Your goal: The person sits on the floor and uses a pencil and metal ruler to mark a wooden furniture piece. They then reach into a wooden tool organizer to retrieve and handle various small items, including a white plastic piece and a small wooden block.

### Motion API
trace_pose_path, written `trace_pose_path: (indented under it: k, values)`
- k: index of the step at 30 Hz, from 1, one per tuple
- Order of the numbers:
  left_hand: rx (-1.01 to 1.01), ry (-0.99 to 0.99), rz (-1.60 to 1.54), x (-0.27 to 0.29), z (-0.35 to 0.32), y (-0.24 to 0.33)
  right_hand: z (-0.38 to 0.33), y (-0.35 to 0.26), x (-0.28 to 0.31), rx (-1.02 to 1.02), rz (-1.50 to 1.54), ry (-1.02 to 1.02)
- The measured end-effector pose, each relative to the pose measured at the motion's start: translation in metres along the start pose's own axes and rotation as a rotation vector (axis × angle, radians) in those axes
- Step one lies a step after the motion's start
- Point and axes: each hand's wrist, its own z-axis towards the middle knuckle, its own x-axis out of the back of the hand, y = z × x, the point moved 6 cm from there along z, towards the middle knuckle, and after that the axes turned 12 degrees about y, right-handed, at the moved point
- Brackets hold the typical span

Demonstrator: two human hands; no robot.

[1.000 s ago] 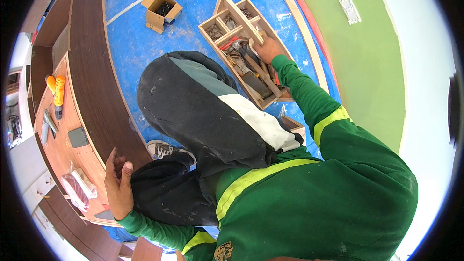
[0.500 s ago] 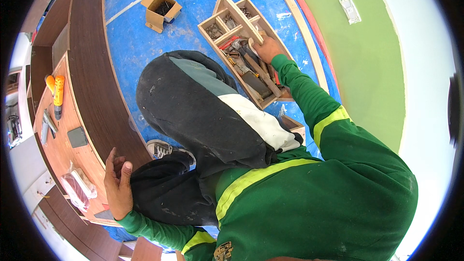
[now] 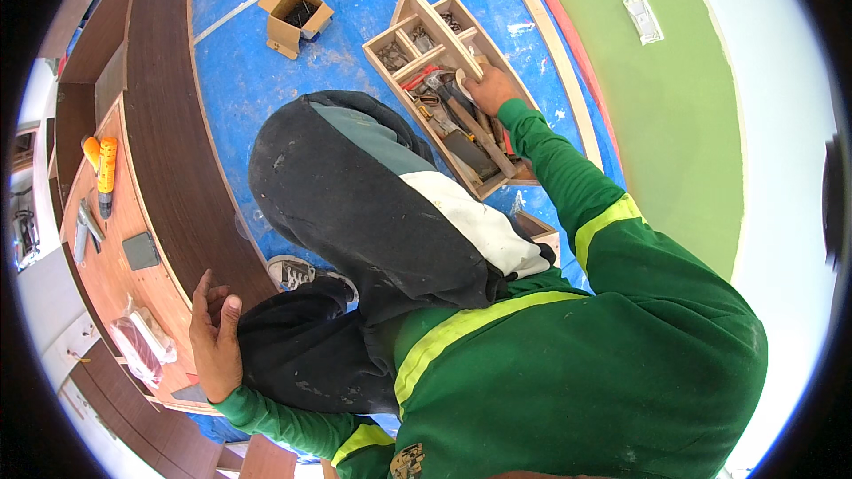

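Observation:
My right hand is closed at the raised middle board of a wooden toolbox; its fingertips are partly hidden. A pale curved piece shows beside the fingers. Inside the long compartment below lie a hammer and several other hand tools, some with red or yellow parts. Small hardware fills the smaller compartments at the far end. My left hand is open with nothing in it, thumb apart from the fingers, beside the edge of the wooden work surface.
A yellow drill, a grey metal tool, a dark flat block and a plastic-wrapped package rest on the work surface. An open cardboard box of dark fasteners sits on the blue floor covering. A green wall stands at right.

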Motion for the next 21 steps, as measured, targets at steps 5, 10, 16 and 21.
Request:
trace_pose_path:
  k: [5,10,16,21]
  values:
    - [0.021,0.011,-0.006,-0.0005,-0.0009,0.0032,0.0012,0.0006,-0.0023,0.004,-0.006,-0.01]
    - [0.012,0.02,0.024,0.0008,-0.0008,0.0058,0.0002,0.0002,-0.0008,-0.007,-0.005,-0.008]
    - [0.012,0.022,0.019,0.0,-0.0008,0.0045,0.0009,-0.0003,-0.0011,0.015,-0.004,-0.004]
    - [0.025,0.015,-0.006,0.0001,-0.0011,0.0042,0.0009,0.0005,-0.0015,0.018,0.009,0.001]
